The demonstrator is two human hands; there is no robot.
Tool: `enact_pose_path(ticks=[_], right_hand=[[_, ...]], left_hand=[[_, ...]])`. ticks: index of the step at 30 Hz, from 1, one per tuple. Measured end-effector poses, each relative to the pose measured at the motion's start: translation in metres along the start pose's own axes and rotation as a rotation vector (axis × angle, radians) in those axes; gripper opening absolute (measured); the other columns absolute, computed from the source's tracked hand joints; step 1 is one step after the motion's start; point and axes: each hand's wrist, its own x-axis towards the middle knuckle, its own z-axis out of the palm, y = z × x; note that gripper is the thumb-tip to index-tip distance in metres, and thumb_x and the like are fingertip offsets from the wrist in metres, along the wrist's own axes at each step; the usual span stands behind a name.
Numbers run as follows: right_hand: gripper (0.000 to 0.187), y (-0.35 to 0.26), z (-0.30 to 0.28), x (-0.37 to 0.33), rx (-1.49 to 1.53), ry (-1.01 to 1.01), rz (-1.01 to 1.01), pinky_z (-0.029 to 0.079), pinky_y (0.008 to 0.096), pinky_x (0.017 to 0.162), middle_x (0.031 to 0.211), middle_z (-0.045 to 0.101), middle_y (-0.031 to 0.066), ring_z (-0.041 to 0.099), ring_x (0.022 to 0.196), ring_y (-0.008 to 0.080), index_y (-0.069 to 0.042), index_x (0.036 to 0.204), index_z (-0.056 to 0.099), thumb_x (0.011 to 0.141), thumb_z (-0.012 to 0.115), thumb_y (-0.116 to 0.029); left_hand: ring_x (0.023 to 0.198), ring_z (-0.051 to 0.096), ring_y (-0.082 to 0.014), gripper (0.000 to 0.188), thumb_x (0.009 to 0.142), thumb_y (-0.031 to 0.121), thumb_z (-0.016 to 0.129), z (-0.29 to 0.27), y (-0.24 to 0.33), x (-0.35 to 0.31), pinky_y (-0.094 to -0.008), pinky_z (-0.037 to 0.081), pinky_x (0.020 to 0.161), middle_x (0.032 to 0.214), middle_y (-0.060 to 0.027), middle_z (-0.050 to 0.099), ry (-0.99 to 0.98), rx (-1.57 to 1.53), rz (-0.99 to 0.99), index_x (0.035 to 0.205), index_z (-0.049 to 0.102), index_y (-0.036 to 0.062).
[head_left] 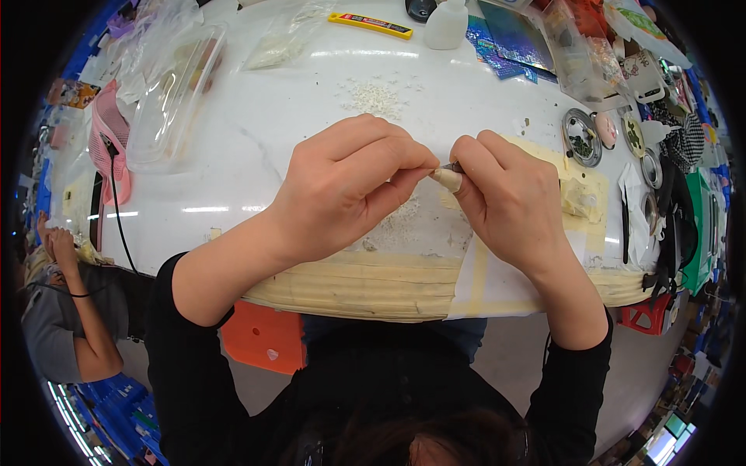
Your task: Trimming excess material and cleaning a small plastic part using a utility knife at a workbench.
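Both hands meet over the middle of the white table, their fingertips almost touching. My left hand (346, 182) is closed in a pinch, and whatever sits between thumb and forefinger is too small to make out. My right hand (509, 198) is closed round a small dark, metallic-looking piece (452, 166), mostly hidden by the fingers, so its kind cannot be told. A beige wrapping (447, 179), like tape or a finger cover, shows at the right fingertips. Beyond the hands lies a scatter of small white bits (374, 96); more white crumbs (396, 221) lie beneath them.
A yellow cutter-like tool (371, 26) and a white bottle (446, 27) stand at the back. Left are a clear plastic box (175, 101) and a pink pouch (109, 144). Round metal tins (581, 138) sit right. Beige tape (350, 287) covers the near edge. Another person (70, 311) sits far left.
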Motion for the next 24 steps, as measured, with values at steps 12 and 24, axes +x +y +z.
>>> enact_pose_path(ticks=[12,24], right_hand=[[0.016,0.0002,-0.0015,0.0002,-0.036,-0.014,-0.027,0.042,0.0347,0.045,0.064,0.048,0.0040,0.055,0.054,0.0235,-0.009,0.079,0.054,0.078,0.069,-0.011],[0.021,0.0018,-0.0029,-0.0006,0.040,-0.089,0.056,0.042,0.0351,0.049,0.070,0.053,0.0055,0.056,0.058,0.0255,-0.007,0.084,0.052,0.085,0.068,-0.020]], left_hand=[[0.070,0.062,-0.0139,0.015,0.078,-0.007,0.070,-0.0025,0.0030,-0.0016,-0.0239,0.050,0.062,0.080,-0.0062,0.066,-0.053,-0.130,-0.160,0.091,0.068,0.0001],[0.071,0.060,-0.0089,0.014,0.091,0.013,0.066,-0.0084,0.0028,0.0026,-0.0234,0.050,0.067,0.081,-0.0057,0.067,-0.165,-0.906,-0.948,0.094,0.067,-0.0002]])
